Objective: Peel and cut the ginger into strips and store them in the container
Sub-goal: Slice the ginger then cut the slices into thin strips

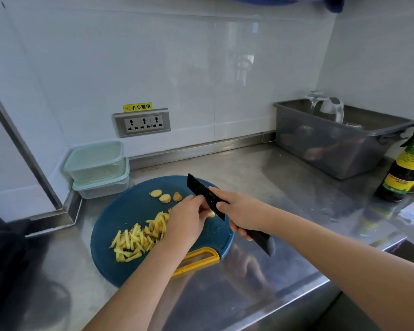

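Blue board (120,211) on steel counter (261,173), ginger strips (136,237) heaped on left side, three slices (165,196) behind. Right hand (240,215) wrapped round black knife (198,186) handle, left hand (188,220) curled, pinning ginger piece (211,213) against blade. Stacked containers (98,166) near wall corner.

ginger strips (135,240) on board (120,211), containers (98,166) behind

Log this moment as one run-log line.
step: slicing ginger | right hand: grips black knife | left hand: holds ginger piece on blue cutting board | ginger strips: piled on board | containers: stacked, lidded
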`<action>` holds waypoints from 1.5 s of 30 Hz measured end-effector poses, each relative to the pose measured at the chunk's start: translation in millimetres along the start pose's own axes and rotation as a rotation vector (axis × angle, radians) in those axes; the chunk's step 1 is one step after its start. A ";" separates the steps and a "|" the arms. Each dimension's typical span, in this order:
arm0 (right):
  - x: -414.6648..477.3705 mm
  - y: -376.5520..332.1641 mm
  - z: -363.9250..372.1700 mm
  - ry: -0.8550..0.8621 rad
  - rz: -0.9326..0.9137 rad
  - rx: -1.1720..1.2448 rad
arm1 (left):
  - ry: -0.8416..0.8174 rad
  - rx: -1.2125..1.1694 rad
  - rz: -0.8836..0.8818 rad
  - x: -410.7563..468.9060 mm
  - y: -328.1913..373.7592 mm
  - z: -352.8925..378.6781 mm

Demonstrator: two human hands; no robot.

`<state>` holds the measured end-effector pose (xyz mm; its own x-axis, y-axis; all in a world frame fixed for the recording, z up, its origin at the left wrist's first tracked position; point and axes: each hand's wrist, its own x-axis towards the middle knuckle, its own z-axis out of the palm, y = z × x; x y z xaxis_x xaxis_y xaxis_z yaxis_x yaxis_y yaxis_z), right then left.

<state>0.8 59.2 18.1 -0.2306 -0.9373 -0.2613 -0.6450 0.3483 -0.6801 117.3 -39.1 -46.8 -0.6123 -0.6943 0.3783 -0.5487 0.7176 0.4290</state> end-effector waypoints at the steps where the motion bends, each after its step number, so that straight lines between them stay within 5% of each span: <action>1: 0.1 0.1 0.1 -0.001 0.005 0.004 | 0.000 0.006 -0.003 0.1 0.1 -0.5; 9: 6.1 0.3 -8.3 -0.054 0.059 0.144 | -0.022 -0.053 -0.057 3.7 -1.6 -1.6; 28: 12.3 4.8 24.9 0.100 -0.067 -0.121 | -0.018 -0.064 -0.051 2.0 1.4 -3.7; 38: 20.7 15.2 17.4 0.074 0.063 0.223 | -0.025 -0.097 -0.071 3.1 -1.3 -2.4; 45: 16.8 11.9 -0.8 0.037 0.023 0.223 | -0.004 -0.096 -0.046 2.9 -1.5 -2.9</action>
<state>-11.2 47.6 6.2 -0.2724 -0.9275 -0.2561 -0.4630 0.3596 -0.8101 118.0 -42.4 -44.0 -0.5902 -0.7260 0.3530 -0.5193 0.6762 0.5225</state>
